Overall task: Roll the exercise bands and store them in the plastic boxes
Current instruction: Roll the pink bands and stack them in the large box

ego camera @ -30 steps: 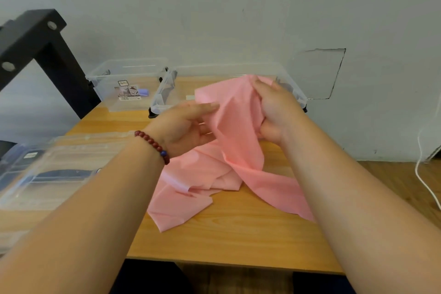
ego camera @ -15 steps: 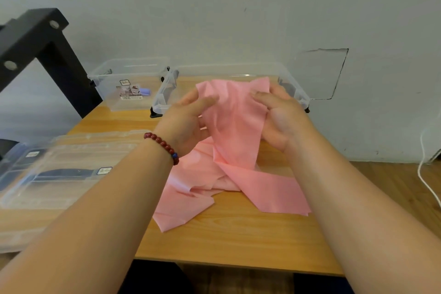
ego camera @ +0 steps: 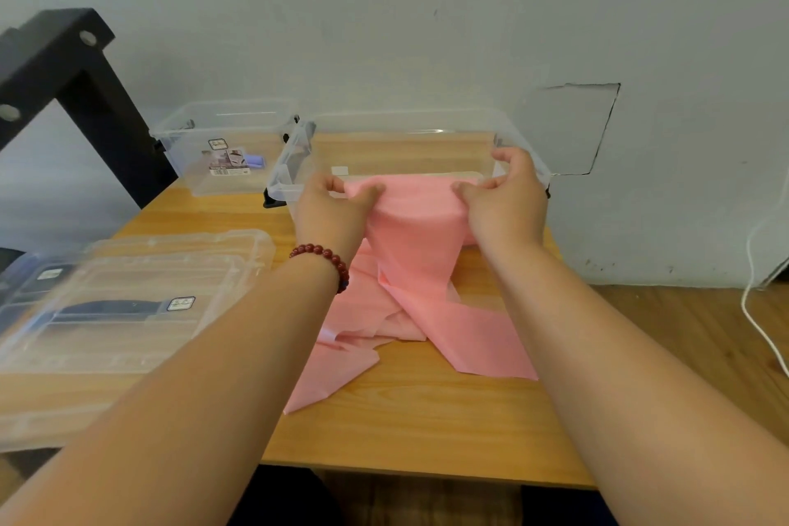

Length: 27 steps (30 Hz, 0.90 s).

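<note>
The left hand (ego camera: 337,209) and the right hand (ego camera: 508,201) each pinch one top corner of the pink band (ego camera: 414,252) between thumb and curled fingers. Its lower part lies crumpled on the table (ego camera: 405,431). The large clear box (ego camera: 405,117) stands at 12 o'clock from the band, and the small box (ego camera: 192,158) at 10 o'clock.

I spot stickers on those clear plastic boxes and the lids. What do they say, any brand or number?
None can be read.
On the small clear box, the picture sticker and black-edged tag: print too small and blurred.
On the lid, the corner label: blurred.
The second label at the left edge: blurred.
On the large clear box, the white sticker: too small to tell.
On the pink band: no print shows.
</note>
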Available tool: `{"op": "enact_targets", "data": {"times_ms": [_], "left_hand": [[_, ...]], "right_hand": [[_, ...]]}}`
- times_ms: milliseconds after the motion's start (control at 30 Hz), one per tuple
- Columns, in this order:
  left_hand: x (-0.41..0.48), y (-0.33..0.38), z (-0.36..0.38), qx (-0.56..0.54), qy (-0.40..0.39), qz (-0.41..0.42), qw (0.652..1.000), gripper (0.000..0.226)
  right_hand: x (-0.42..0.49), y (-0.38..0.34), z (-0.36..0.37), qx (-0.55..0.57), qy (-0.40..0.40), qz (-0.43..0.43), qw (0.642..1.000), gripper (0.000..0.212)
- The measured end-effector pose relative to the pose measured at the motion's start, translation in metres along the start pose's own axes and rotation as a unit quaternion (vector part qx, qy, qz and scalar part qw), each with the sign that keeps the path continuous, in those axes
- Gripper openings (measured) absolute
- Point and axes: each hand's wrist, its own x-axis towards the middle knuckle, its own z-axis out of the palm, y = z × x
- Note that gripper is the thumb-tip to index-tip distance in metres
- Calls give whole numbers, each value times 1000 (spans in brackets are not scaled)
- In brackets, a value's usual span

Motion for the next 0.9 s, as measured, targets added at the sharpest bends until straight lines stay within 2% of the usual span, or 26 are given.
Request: {"op": "enact_targets", "data": {"times_ms": [133,200,267,333,367,433,500,567,633,700,767,833,900], "left_hand": [[-10,-8,1,-18,16,8,1000,31],[-15,-17,-1,-92,3,-33,995,24],[-19,-21,-5,-175,-25,-98,979,24],[-21,-21,-11,-218,-69,-158,961,37],[-20,-22,-13,-230,-93,-188,950,41],[-23,-23,-16,-229,-148,-218,937,30],[-27,-23,-17,-209,-182,-227,934,12],[-28,-20,-18,-227,-191,-236,925,3],[-28,-9,-19,-280,-206,-247,905,7],[-24,1,-19,-301,-216,-233,899,13],[-21,9,-20,-306,-218,-213,902,14],[-17,14,-23,-309,-239,-195,900,18],[-16,17,-26,-284,-279,-173,901,29]], "right_hand": [[-15,13,4,69,32,71,995,43],[-21,21,10,152,23,151,976,46],[-24,24,12,202,-38,212,955,42],[-27,22,9,239,-117,259,929,28],[-26,24,8,224,-153,265,925,24],[-29,26,5,149,-186,229,944,21],[-27,27,3,151,-157,173,961,21],[-25,19,-1,211,-125,145,958,16],[-21,8,-4,283,-142,146,937,16],[-21,0,-7,325,-213,193,901,26],[-27,-4,-11,314,-293,243,870,29],[-31,1,-10,296,-323,238,867,16],[-30,2,-11,325,-288,215,875,5]]}}
